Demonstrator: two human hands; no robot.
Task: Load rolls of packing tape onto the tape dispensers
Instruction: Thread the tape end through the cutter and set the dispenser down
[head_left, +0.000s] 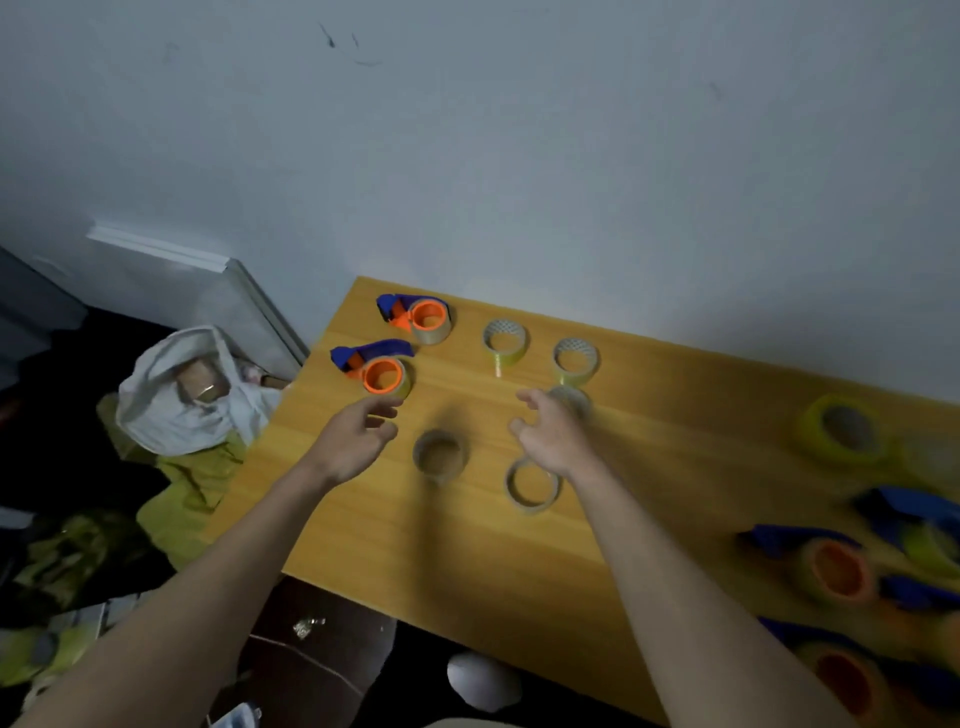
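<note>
The wooden table (649, 519) stands against a grey wall, and all the tape things lie on it. At the right edge there is a blurred group of dispensers (836, 571) with blue bodies and orange hubs; I cannot tell how many have tape. At the far left corner two more dispensers, one (423, 318) behind the other (379, 369), already carry a roll each. Loose rolls lie flat in the middle: two yellowish ones (505, 340) (575, 358) near the wall and two brownish ones (438, 453) (532, 486) nearer to the person.

Both hands hang above the table and hold nothing. The left hand (353, 436) has its fingers loosely curled, just beside the nearer loaded dispenser. The right hand (556, 439) is spread, with a fifth roll (571, 399) partly hidden behind its fingers.

The picture is blurred by movement, so I judge a fast reach could knock a roll away. Also, the left hand may bump the loaded dispenser, and thin rolls lying flat are hard to lift by the edge.
</note>
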